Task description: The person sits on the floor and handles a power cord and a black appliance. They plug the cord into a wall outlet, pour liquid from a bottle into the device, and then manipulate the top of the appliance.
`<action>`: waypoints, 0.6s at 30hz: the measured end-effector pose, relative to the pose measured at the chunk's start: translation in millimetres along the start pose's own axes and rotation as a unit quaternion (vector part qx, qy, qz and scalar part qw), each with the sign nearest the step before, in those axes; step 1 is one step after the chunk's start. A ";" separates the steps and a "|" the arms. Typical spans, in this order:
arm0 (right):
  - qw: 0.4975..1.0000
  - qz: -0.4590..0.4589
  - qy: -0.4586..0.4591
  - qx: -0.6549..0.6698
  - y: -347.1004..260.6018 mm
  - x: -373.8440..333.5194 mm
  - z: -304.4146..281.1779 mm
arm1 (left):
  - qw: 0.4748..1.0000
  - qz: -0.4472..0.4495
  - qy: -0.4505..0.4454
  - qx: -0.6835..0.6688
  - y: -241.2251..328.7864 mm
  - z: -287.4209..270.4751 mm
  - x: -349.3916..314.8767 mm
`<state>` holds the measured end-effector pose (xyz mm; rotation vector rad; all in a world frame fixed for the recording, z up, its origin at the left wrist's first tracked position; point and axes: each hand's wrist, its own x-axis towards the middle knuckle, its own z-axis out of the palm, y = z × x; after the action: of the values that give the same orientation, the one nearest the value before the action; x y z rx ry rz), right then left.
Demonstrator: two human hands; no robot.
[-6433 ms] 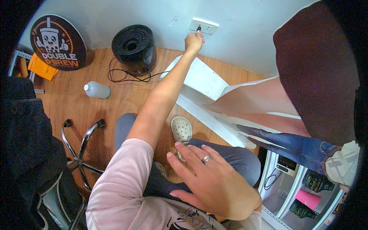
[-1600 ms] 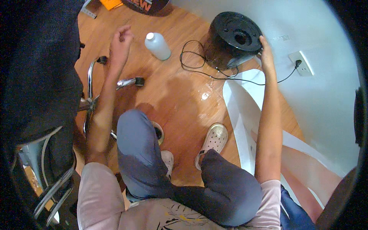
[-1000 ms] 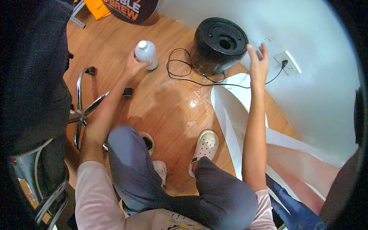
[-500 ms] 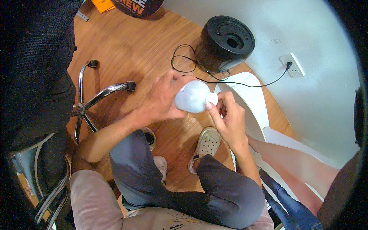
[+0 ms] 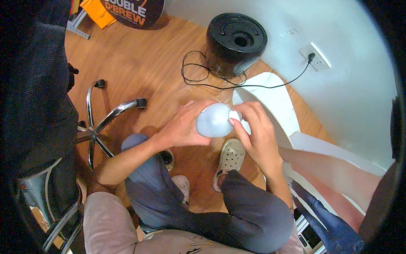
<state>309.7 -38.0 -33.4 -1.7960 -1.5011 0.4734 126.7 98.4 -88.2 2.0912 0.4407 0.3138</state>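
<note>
A pale, translucent white bottle [image 5: 212, 122] with a rounded shoulder is held tilted above the floor, between my knees and the black cylinder. My left hand [image 5: 185, 126] wraps around its body from the left. On the right, my right hand [image 5: 255, 131] pinches the small white cap [image 5: 235, 115] between thumb and fingers, which partly cover it. The cap is at the bottle's neck; whether it is loose, I cannot tell. The bottle's far end is hidden behind my left hand.
A black cylinder [image 5: 230, 59] stands by the wall, its cord running to an outlet [image 5: 315, 57]. A chrome chair base [image 5: 94, 133] is at left. A curved white panel [image 5: 270, 91] and another person's bare leg [image 5: 330, 169] are at right.
The bottle and both hands have come slightly lower in the picture. My right fingers now curl further over the cap. The whole view has shifted a little.
</note>
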 end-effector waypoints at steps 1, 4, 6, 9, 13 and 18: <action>0.999 -0.031 -0.014 -0.002 1.6 -0.7 -7.5 | 1.000 0.002 -0.019 -0.017 -1.7 0.6 3.4; 0.995 -0.088 -0.044 0.026 4.4 -4.2 -18.5 | 0.997 0.016 -0.067 -0.024 -10.3 -1.9 7.6; 0.992 -0.110 -0.040 0.051 6.9 -6.3 -24.1 | 0.995 0.026 -0.098 -0.010 -12.4 -6.6 11.2; 0.990 -0.113 0.014 0.077 12.7 -10.0 -36.3 | 0.994 0.006 -0.113 -0.007 -13.3 -14.5 13.5; 0.982 0.017 0.072 0.174 31.9 -31.9 -35.4 | 0.996 -0.054 0.009 -0.066 -5.9 -37.2 31.7; 0.913 0.273 -0.072 0.295 94.1 -102.3 46.2 | 0.975 0.022 0.144 0.170 3.4 -83.5 91.3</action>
<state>316.7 -126.0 -150.3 -1.6725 -0.7783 1.2160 177.2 199.2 -37.1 2.4005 0.6574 0.6090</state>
